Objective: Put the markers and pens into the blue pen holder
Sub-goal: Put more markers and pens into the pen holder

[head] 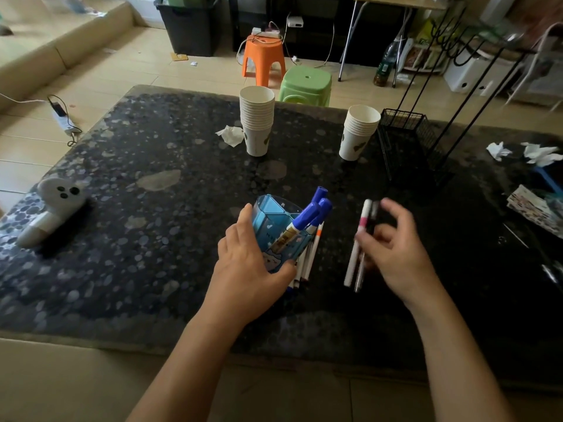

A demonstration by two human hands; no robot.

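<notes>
Blue translucent pen holder (275, 239) with cartoon print, blue-capped white markers (307, 217), white pen with pink band (359, 239), black worktop (152, 178) with grey pebble speckle, white paper cups (256, 123), orange stool (263, 59), green stool (306, 83).

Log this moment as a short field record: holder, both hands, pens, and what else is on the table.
holder: blue pen holder, tilted, blue-capped markers in it
left hand: left hand gripping the holder
right hand: right hand holding white and dark pens
loose pens: thin pens beside the holder
other: two paper cup stacks, black wire rack, crumpled tissues
</notes>
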